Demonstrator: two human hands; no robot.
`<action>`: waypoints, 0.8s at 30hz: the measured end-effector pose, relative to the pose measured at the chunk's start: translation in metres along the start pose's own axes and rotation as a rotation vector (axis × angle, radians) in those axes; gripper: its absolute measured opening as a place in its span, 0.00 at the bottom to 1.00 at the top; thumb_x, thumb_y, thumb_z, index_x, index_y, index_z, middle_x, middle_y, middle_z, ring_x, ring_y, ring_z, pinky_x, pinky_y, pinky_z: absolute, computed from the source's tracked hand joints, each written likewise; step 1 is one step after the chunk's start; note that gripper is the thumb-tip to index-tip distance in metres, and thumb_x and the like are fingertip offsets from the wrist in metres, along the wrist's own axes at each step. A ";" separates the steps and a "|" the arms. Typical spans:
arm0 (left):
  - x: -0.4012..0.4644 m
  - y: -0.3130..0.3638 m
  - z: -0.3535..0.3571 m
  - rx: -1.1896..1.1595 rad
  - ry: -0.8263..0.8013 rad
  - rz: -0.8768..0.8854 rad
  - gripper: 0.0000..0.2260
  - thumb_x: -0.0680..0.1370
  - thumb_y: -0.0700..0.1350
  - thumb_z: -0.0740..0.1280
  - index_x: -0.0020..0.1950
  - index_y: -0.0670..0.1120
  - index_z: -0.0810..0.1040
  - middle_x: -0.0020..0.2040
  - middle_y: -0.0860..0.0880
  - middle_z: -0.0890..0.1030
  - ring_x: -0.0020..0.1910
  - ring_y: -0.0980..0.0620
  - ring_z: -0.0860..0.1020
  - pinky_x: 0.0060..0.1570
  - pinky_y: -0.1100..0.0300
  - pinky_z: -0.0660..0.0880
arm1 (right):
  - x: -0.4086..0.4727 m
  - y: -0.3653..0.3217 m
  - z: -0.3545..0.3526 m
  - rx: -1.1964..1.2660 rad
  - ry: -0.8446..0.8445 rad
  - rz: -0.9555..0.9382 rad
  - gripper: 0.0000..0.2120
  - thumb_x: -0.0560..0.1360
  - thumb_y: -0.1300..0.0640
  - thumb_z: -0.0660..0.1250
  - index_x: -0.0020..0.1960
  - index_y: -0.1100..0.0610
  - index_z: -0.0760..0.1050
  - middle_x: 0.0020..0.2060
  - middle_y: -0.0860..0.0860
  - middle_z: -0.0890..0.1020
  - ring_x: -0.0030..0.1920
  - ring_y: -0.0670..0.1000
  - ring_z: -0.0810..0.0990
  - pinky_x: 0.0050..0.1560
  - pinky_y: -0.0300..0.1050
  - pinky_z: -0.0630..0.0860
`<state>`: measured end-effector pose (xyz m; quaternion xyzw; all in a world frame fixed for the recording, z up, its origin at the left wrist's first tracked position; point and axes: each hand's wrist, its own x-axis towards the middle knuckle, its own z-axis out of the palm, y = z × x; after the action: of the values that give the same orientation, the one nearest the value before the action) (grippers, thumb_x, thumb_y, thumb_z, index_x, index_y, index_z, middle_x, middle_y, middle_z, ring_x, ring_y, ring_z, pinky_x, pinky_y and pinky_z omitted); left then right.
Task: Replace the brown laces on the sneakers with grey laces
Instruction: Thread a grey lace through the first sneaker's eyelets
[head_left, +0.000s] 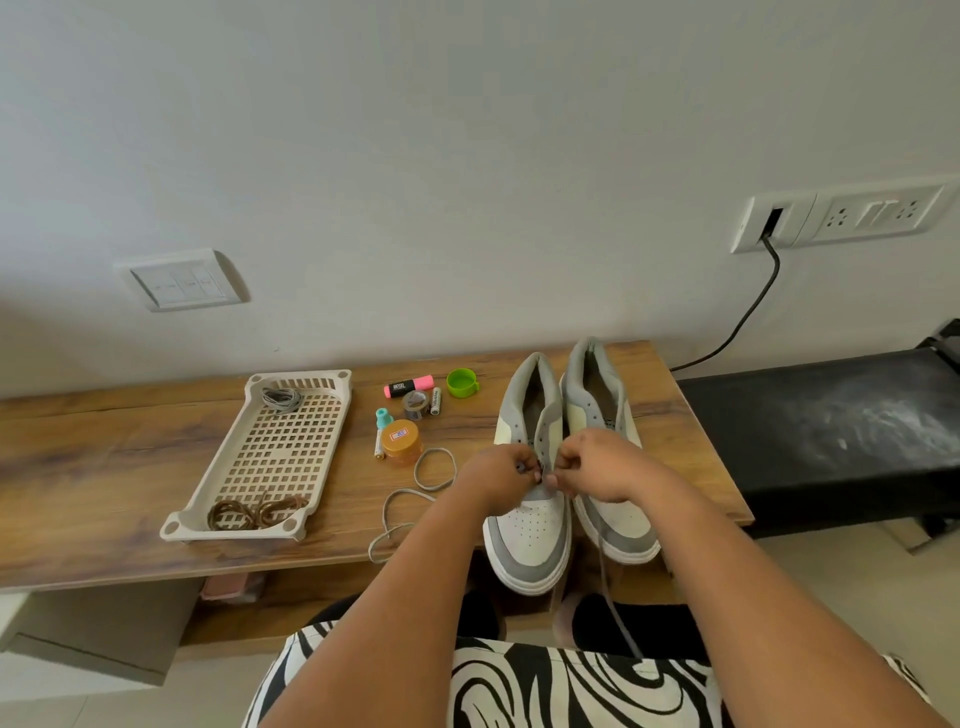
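Note:
Two grey-and-white sneakers stand side by side on the wooden table, toes toward me: the left sneaker (530, 525) and the right sneaker (608, 395). My left hand (501, 475) and my right hand (597, 465) meet over the lower eyelets of the left sneaker, each pinching a grey lace (415, 493). One end of the lace loops across the table to the left; the other hangs off the table's front edge. The brown laces (254, 512) lie coiled at the near end of a beige tray (234, 467). A second grey lace (281, 399) lies bundled at the tray's far end.
Between the tray and the sneakers lie a pink highlighter (409, 385), a green cap (461, 383), a tape roll (415, 405), batteries, a teal-capped bottle and an orange jar (401, 441). A black bench (831, 431) stands right of the table. A cable (748, 312) hangs from the wall socket.

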<state>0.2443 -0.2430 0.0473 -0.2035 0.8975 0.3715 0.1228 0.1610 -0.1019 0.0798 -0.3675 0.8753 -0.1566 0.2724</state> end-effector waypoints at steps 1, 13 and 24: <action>0.000 0.000 0.000 -0.008 -0.001 0.000 0.05 0.80 0.45 0.65 0.44 0.52 0.75 0.47 0.47 0.79 0.46 0.46 0.80 0.53 0.47 0.80 | -0.007 0.003 -0.010 0.108 -0.069 -0.023 0.11 0.78 0.49 0.67 0.46 0.57 0.80 0.40 0.48 0.84 0.42 0.47 0.80 0.44 0.42 0.74; -0.001 0.003 -0.002 -0.012 0.033 -0.027 0.05 0.79 0.44 0.64 0.45 0.52 0.75 0.46 0.45 0.80 0.47 0.45 0.81 0.47 0.52 0.79 | -0.003 -0.005 0.001 0.053 0.055 0.096 0.17 0.76 0.37 0.64 0.51 0.50 0.75 0.47 0.47 0.78 0.46 0.47 0.75 0.43 0.42 0.71; -0.005 0.004 -0.009 -0.007 -0.012 0.008 0.04 0.78 0.40 0.67 0.48 0.48 0.77 0.49 0.45 0.82 0.47 0.48 0.80 0.52 0.52 0.80 | -0.024 0.004 -0.034 -0.075 0.020 0.211 0.09 0.73 0.55 0.73 0.51 0.49 0.77 0.44 0.45 0.79 0.43 0.43 0.76 0.37 0.36 0.68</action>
<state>0.2459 -0.2458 0.0577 -0.1982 0.8961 0.3765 0.1259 0.1530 -0.0788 0.1138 -0.2815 0.9171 -0.0979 0.2649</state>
